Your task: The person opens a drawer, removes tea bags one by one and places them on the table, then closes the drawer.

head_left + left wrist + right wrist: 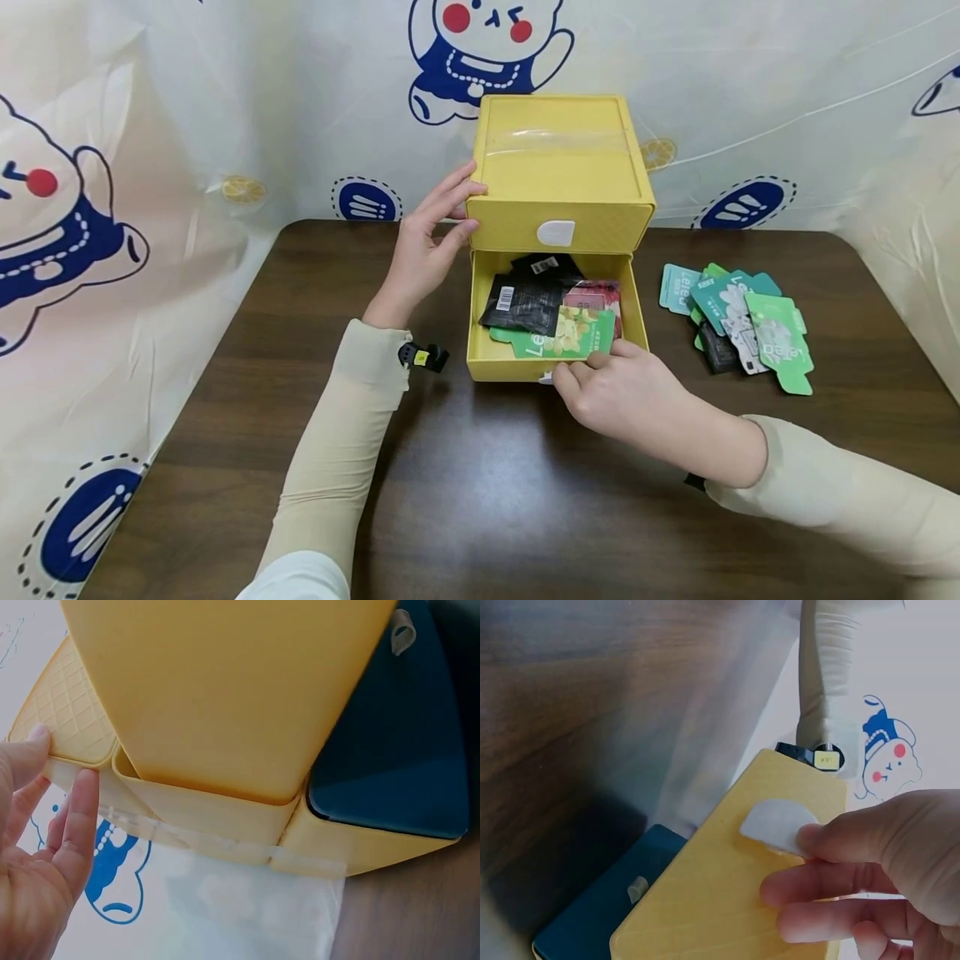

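Our right hand (633,392) has its fingers (832,881) curled on the white tab (778,823) of the open lower drawer (551,360), mid-surface (525,500). Left-hand fingers (79,817) lie straight against the yellow cabinet (558,171). We judge the plastic light, stiff and slick, so the tab is the best hold.

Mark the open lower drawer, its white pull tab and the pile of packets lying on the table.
lower drawer (480,350): head view, left wall.
white pull tab (776,823): right wrist view, middle of the tab, beside the right hand's fingers.
pile of packets (780,337): head view, top green packet.
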The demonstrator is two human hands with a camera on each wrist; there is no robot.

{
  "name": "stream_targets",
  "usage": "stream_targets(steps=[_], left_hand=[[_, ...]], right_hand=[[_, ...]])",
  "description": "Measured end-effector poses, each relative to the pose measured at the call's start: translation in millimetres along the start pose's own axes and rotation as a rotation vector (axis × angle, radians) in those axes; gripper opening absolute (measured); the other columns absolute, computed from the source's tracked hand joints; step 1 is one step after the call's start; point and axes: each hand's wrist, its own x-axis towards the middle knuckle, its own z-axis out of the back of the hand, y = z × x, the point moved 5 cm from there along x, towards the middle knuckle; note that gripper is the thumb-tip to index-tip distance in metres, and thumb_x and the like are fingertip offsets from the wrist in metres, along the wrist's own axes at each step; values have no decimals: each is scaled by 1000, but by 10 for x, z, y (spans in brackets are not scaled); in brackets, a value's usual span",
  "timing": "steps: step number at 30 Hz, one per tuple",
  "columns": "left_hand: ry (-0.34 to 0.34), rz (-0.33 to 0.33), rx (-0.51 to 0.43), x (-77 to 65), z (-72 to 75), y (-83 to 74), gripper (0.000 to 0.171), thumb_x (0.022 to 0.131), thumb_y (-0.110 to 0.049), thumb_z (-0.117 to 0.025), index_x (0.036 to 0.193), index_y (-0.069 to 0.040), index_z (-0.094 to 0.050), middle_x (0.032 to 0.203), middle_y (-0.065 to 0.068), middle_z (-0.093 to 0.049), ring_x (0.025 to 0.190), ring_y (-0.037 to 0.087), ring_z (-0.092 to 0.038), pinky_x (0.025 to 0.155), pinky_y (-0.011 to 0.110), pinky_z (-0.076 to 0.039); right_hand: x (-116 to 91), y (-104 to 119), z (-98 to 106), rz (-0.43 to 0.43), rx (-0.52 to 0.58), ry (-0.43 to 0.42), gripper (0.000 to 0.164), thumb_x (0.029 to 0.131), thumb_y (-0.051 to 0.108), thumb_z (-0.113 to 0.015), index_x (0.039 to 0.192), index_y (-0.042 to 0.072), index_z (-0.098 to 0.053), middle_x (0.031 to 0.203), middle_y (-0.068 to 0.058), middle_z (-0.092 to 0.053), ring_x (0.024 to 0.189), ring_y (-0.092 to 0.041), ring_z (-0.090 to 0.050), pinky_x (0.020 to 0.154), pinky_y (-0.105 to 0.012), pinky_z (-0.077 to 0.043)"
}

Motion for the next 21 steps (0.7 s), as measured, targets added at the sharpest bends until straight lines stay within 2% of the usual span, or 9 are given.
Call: stream_targets(steps=[2, 4, 6, 10, 13, 17, 21], left_hand=[[1, 8, -3, -2, 1, -7, 31, 87, 4, -56, 118, -1, -58, 140, 12, -41, 89, 15, -51, 60, 35, -52], [1, 10, -7, -1, 2, -16, 31, 87, 4, -56, 118, -1, -58, 140, 11, -41, 89, 15, -50, 58, 31, -51], [1, 9, -10, 6, 3, -24, 31, 88, 4, -56, 118, -1, -57, 140, 11, -41, 89, 15, -50, 59, 25, -50], [1, 2, -17, 19, 1, -34, 31, 88, 4, -56, 119, -1, -57, 140, 12, -40, 88, 15, -50, 58, 20, -49], [3, 1, -25, 19, -3, -31, 32, 87, 5, -56, 118, 0, -57, 140, 12, -40, 88, 15, -51, 59, 20, -49], [-5, -2, -31, 11, 0, -21, 31, 87, 5, -56, 118, 0, -57, 140, 12, -40, 88, 17, -51, 56, 21, -47], [-8, -4, -31, -4, 1, -2, 31, 87, 4, -56, 118, 0, -57, 140, 12, -40, 89, 17, -51, 54, 23, -45]], right_hand=[[-5, 12, 10, 0, 1, -41, 28, 90, 2, -27, 69, 6, -44, 50, -1, -46, 49, -17, -46, 46, -28, -30], [-7, 20, 18, -7, 3, -64, 30, 90, 1, -24, 68, 6, -44, 50, -1, -44, 48, -17, -46, 45, -28, -30], [-9, 20, 21, -17, 5, -52, 25, 89, 0, -30, 69, 6, -45, 51, -1, -45, 49, -17, -47, 46, -29, -30], [-1, -14, 40, -39, 47, 31, 14, 83, 3, -54, 71, 7, -48, 52, 0, -49, 52, -18, -51, 45, -29, -32], [33, -111, 100, -83, 142, 61, 20, 81, 13, -64, 68, 12, -49, 48, 4, -44, 45, -15, -46, 38, -27, -31], [128, -348, 217, -164, 303, 70, 21, 84, 21, -62, 69, 16, -50, 46, 8, -33, 39, -11, -33, 31, -26, -26], [278, -644, 264, -242, 443, 150, 11, 88, 22, -60, 79, 15, -59, 52, 9, -42, 41, -7, -35, 34, -25, -32]])
